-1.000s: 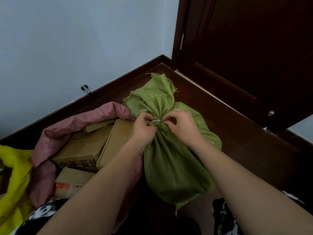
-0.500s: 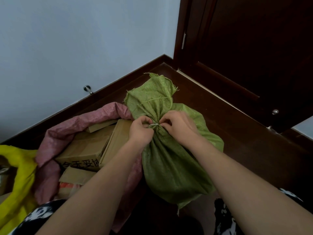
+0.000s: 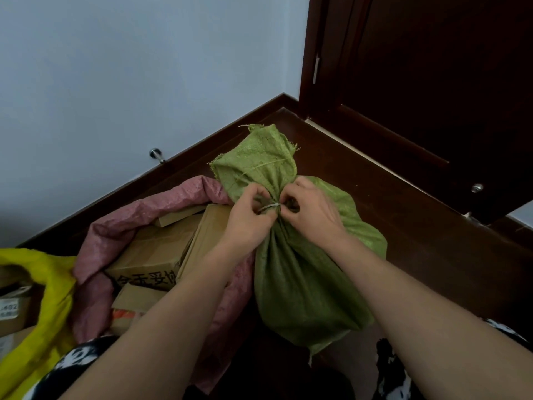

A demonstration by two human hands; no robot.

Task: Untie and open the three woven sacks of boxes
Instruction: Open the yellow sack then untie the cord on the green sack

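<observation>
yellow sack (image 3: 43, 284) cut off at left edge

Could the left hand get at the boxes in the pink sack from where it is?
Probably yes. The pink sack is open with its boxes uncovered, right beside the left hand. But that hand is busy pinching the string on the green sack.
</observation>
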